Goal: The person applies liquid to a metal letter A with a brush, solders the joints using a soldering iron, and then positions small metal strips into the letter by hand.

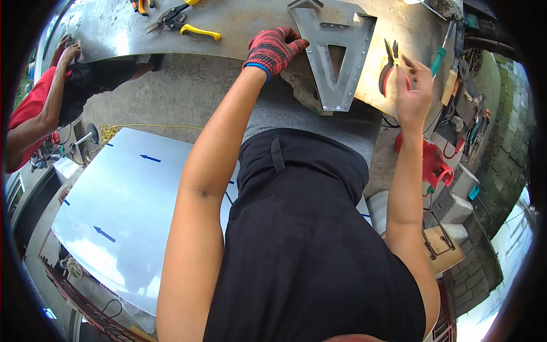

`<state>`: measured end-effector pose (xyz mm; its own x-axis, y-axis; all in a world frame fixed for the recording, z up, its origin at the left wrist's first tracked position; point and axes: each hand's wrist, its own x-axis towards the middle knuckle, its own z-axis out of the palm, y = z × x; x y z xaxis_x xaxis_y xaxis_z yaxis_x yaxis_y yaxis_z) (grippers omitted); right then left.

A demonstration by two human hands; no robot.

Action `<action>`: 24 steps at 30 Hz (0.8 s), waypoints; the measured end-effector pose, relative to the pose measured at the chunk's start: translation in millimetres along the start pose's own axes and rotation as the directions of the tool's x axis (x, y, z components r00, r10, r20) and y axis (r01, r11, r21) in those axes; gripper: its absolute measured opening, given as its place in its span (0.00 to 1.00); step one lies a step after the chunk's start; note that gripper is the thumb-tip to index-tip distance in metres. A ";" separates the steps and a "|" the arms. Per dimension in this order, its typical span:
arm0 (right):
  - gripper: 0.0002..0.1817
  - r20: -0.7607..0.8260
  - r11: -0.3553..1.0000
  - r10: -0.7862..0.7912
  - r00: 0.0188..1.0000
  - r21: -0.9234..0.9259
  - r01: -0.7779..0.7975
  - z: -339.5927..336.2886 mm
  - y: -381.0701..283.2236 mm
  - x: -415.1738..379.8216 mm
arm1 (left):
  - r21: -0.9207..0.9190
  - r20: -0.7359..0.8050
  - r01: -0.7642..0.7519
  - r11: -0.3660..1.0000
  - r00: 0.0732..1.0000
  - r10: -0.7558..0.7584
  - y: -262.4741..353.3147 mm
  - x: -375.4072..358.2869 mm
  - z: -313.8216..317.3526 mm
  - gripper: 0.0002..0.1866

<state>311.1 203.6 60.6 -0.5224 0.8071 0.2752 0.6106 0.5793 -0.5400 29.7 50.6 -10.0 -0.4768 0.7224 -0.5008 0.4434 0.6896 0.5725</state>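
My left hand (273, 52), in a red-and-black striped glove with a blue cuff, grips the left edge of a grey sheet-metal letter A (321, 64). The letter lies on the workbench with its narrow end towards me, and small tabs line its edges. Bare and with fingers apart, my right hand (415, 94) is just right of a pair of pliers (386, 77) with red-and-black handles. The pliers rest on the bench, jaws pointing away from me. I see nothing held in the right hand.
Yellow-handled snips (171, 21) lie on the bench's far left. A green-handled screwdriver (439, 60) is at the right edge. A person in a red shirt (35, 105) works at the left. Behind me on the left is a shiny sheet (131, 199) with blue arrows.
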 end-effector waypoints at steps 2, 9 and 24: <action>0.14 0.076 0.996 -0.073 0.994 0.052 0.070 14.6 -15.8 -12.2 | -0.044 -0.011 0.007 0.999 1.000 -0.007 0.2 0.3 -2.3 0.26; 0.12 0.128 0.999 -0.027 0.991 0.050 0.020 23.1 -37.2 -13.9 | -0.091 -0.159 -0.056 0.994 0.986 0.041 -0.4 9.0 -11.3 0.24; 0.13 0.127 0.980 -0.092 0.988 0.190 0.067 50.1 -54.7 -3.8 | -0.153 -0.182 -0.065 0.986 0.983 0.037 2.8 13.3 -9.1 0.23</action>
<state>249.8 163.1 49.3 -0.6474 0.7295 0.2206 0.4502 0.5996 -0.6617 17.7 61.7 -9.1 -0.5900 0.7261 -0.3531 0.3524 0.6251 0.6964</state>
